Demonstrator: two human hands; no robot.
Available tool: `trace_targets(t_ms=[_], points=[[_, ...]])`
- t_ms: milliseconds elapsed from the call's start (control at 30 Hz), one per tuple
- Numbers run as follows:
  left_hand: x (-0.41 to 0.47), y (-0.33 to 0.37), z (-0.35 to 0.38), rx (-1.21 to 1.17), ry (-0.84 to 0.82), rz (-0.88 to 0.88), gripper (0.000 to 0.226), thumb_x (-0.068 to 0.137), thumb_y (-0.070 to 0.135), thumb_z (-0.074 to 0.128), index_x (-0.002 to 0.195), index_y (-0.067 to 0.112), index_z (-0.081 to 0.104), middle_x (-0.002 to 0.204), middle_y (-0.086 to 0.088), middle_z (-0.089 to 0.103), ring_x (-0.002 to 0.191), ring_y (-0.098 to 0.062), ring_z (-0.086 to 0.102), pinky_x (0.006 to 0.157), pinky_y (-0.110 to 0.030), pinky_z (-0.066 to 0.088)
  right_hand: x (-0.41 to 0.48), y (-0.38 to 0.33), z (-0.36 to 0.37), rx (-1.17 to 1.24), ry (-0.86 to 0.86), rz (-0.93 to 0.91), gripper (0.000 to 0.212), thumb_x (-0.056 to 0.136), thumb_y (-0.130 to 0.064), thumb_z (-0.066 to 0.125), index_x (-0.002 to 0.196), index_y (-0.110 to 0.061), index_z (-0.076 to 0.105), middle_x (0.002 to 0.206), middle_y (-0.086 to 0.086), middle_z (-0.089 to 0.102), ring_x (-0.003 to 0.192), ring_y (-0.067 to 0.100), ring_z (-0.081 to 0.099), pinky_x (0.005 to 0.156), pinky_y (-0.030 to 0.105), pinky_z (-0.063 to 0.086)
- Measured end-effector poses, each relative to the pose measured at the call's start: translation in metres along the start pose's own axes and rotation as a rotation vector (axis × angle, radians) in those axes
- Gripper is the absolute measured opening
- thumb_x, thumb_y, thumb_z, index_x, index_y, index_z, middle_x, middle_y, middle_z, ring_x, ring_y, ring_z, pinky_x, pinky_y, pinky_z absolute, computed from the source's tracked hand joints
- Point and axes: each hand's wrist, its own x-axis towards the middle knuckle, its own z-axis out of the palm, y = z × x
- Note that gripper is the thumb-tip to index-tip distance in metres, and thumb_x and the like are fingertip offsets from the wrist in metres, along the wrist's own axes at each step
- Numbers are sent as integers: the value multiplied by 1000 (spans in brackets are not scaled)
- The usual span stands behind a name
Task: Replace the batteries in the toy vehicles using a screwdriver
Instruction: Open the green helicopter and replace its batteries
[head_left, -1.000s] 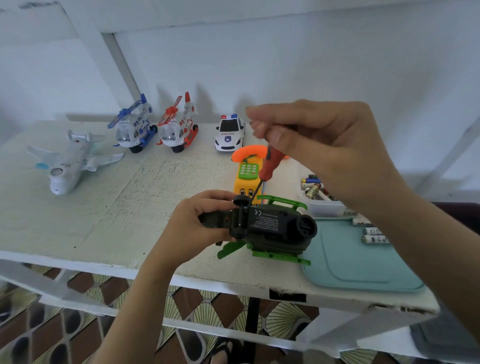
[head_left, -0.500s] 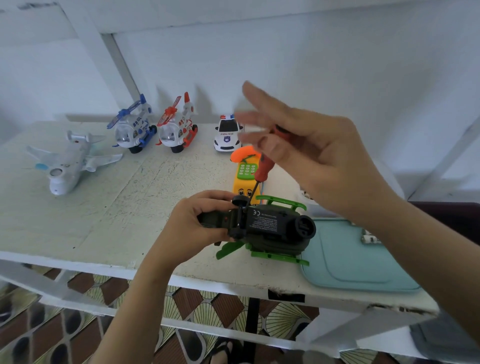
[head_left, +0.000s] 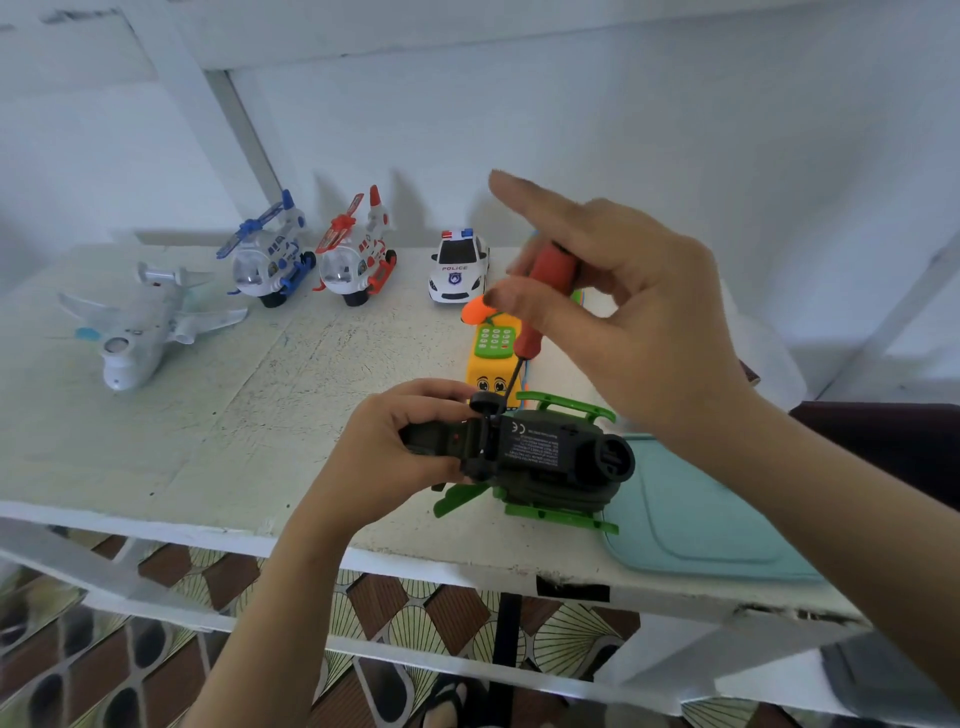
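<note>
A dark green toy helicopter (head_left: 545, 457) with bright green skids lies belly-up near the table's front edge. My left hand (head_left: 395, 441) grips its tail end. A red-handled screwdriver (head_left: 540, 312) stands tilted, its thin shaft reaching down to the helicopter's underside beside a small black wheel. My right hand (head_left: 634, 317) holds the handle between thumb and fingers, with the index finger stretched out above it.
At the back stand a blue-and-white helicopter (head_left: 270, 260), a red-and-white helicopter (head_left: 358, 260) and a police car (head_left: 458, 267). A white plane (head_left: 140, 325) lies at the left. A yellow toy phone (head_left: 493, 358) sits behind the green helicopter. A teal mat (head_left: 696, 514) lies at the right.
My right hand's fingers have shifted on the screwdriver handle, spreading from a closed grip on its top to a looser hold with the index finger raised. The helicopter and left hand stay put.
</note>
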Motion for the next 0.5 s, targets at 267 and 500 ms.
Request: trace_targets(t_ms=[267, 500], points=[[-2, 0, 0, -19, 2, -2, 44, 61, -14, 81, 91, 19, 76, 108, 9, 69, 84, -13, 67, 52, -19, 52, -1, -3, -10, 209, -181, 104, 49, 92, 5, 46, 138, -8, 39, 95, 24, 65, 81, 43, 64, 94, 43, 52], [-2, 1, 0, -10, -4, 2, 43, 60, -12, 82, 93, 16, 76, 112, 3, 67, 84, -9, 66, 53, -17, 51, -3, 4, -10, -91, -72, -15, 42, 97, -19, 43, 137, -8, 43, 99, 15, 66, 88, 16, 64, 93, 22, 46]])
